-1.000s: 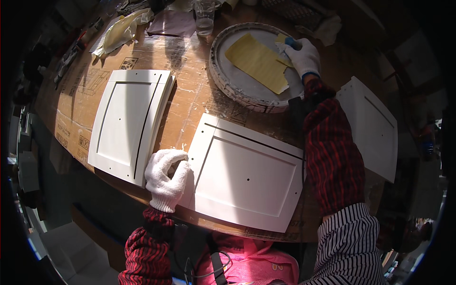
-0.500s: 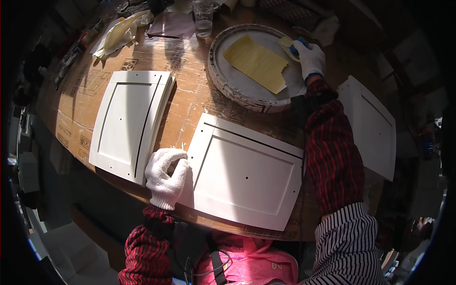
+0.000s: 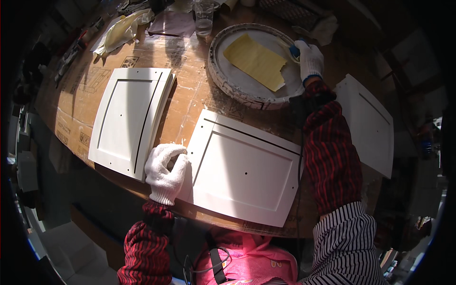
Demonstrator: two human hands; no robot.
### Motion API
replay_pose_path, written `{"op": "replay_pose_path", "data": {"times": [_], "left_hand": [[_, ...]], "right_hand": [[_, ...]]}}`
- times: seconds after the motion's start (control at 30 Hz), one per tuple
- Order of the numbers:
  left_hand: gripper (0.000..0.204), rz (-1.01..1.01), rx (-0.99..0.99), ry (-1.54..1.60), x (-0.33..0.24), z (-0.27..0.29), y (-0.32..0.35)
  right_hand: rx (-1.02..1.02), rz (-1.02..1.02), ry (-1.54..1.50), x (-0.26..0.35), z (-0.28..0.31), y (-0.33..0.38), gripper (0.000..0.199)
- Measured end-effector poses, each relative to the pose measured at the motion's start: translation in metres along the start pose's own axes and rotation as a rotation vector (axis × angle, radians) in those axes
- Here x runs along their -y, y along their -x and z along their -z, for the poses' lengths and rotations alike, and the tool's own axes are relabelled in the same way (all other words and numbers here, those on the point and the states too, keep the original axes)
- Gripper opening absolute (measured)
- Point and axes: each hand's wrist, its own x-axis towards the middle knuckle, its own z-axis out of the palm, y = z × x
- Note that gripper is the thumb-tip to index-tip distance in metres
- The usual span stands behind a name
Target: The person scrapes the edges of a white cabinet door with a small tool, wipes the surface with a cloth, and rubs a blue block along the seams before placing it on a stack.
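Observation:
My left hand (image 3: 165, 173), in a white knitted glove, curls at the left edge of a framed white panel (image 3: 244, 190). Thumb and fingertips meet against that edge, leaving a small gap inside the curl. The panel lies flat near the table's front, with a dark groove and small dark holes. My right hand (image 3: 311, 61), gloved too, is closed round a blue object (image 3: 300, 44) with a pale yellowish strip, over the right rim of a round, white-smeared turntable (image 3: 219, 81). The object is mostly hidden by the fingers. Torn yellow sandpaper (image 3: 255, 61) lies on the turntable.
Stacked white panels (image 3: 124, 121) lie at the left; another white panel (image 3: 368, 126) is beyond my right forearm. A clear plastic cup (image 3: 204, 21), a crumpled yellowish sheet (image 3: 124, 32) and a basket (image 3: 294, 12) stand along the back. Cardboard (image 3: 99, 78) covers the table.
The blue object has turned in my right hand, so less of its yellowish part shows. The whole view has shifted slightly; my left hand stays at the panel's edge.

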Motion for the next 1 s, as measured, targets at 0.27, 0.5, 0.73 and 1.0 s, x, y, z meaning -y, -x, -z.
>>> {"op": "replay_pose_path", "data": {"times": [0.27,0.5,0.73,1.0], "left_hand": [[0.012,-0.007,0.019,0.015,0.001,-0.013,-0.001],[0.012,0.03,-0.001,0.039,-0.003,-0.013,-0.005],[0.013,-0.001,-0.005,-0.013,-0.003,-0.01,-0.003],[0.044,-0.031,0.064,-0.112,-0.009,-0.011,-0.004]], "right_hand": [[-0.07,-0.002,-0.043,-0.023,0.013,-0.006,0.048],[-0.101,0.01,-0.015,-0.029,0.012,-0.014,0.046],[-0.078,-0.197,-0.31,-0.018,0.017,0.001,0.036],[0.232,-0.678,-1.026,-0.001,0.055,0.062,0.022]]}}
